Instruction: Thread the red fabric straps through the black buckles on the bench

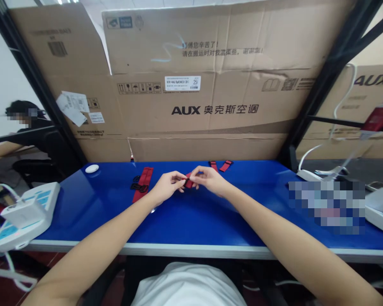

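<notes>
"Head view: what's over the blue tabletop (210, 227)?"
"Left hand (168, 187) and right hand (211, 181), each grip pinched nearly closed on a red strap (190, 183) between them, toward the far edge."
"Its look and direction?"
"Plain red, partly covered; a black piece (187, 180) faces left. Fingers hide its long axis."

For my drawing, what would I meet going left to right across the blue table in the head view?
White plastic power strip, round white disc, long red fabric strap, left hand, small red fabric piece, right hand.
</notes>
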Tool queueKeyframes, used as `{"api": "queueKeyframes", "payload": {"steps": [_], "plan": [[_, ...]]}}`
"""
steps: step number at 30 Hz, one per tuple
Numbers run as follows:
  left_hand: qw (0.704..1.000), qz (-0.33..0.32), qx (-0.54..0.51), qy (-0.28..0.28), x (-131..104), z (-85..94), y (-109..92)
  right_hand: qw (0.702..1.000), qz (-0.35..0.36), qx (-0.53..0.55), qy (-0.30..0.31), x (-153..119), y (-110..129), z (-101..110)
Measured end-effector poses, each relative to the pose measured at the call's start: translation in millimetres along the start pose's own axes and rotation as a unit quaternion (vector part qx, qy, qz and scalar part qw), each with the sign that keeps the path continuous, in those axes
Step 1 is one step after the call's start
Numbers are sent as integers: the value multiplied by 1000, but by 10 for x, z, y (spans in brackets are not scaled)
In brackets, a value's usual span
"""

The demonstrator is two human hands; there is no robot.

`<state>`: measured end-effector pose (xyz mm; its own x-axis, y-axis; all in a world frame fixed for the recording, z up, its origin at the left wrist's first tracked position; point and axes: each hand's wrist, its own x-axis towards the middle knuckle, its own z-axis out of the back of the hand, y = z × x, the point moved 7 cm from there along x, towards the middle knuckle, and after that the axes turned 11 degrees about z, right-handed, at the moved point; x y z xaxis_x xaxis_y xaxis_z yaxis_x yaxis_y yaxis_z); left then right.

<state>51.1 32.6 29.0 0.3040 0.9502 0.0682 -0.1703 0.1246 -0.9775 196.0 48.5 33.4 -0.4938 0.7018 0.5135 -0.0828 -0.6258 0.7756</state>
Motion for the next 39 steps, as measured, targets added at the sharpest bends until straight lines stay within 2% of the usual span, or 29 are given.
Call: {"api": "queueKeyframes", "payload": {"steps": [1, 3, 6, 9, 11, 13, 15, 17, 19, 20, 22, 24, 27, 29, 33, 39], "plan": [[1000, 3, 7, 4, -2, 4, -1, 1000, 6, -17, -10, 1, -22, 61], [999, 10, 34, 19, -11, -6, -4, 992, 37, -119, -33, -5, -55, 193], [996, 6, 75, 57, -51, -56, -37, 962, 50, -266, -20, -21, -175, 260], [989, -1, 108, 104, -101, -105, -93, 952, 19, -305, 7, -14, -332, 251], [987, -10, 117, 111, -100, -68, -130, 954, 12, -299, 15, 11, -377, 256], [992, -24, 110, 59, -47, 91, -157, 962, -9, -274, 7, 34, -407, 302], [994, -26, 92, -48, 26, 359, -140, 971, -60, -232, -18, 33, -461, 384], [986, 4, 67, -155, 76, 625, -60, 976, -112, -181, -50, 11, -500, 455], [978, 45, 21, -202, 105, 764, 44, 981, -125, -129, -77, -1, -468, 470], [977, 60, -6, -203, 115, 775, 82, 984, -118, -102, -86, 0, -426, 455], [981, 62, -55, -177, 126, 703, 92, 991, -99, -34, -88, 6, -317, 373], [985, 36, -84, -143, 115, 569, 31, 992, -90, 56, -69, 7, -206, 235], [989, -10, -97, -110, 71, 359, -89, 980, -87, 179, -23, -7, -59, 4], [990, -30, -100, -97, 38, 246, -141, 975, -82, 209, 2, -16, 13, -102], [989, -50, -108, -85, -10, 105, -161, 990, -57, 131, -4, 3, 75, -147], [989, -47, -114, -87, -13, 34, -84, 998, -54, 15, -33, 14, 86, -144]]}}
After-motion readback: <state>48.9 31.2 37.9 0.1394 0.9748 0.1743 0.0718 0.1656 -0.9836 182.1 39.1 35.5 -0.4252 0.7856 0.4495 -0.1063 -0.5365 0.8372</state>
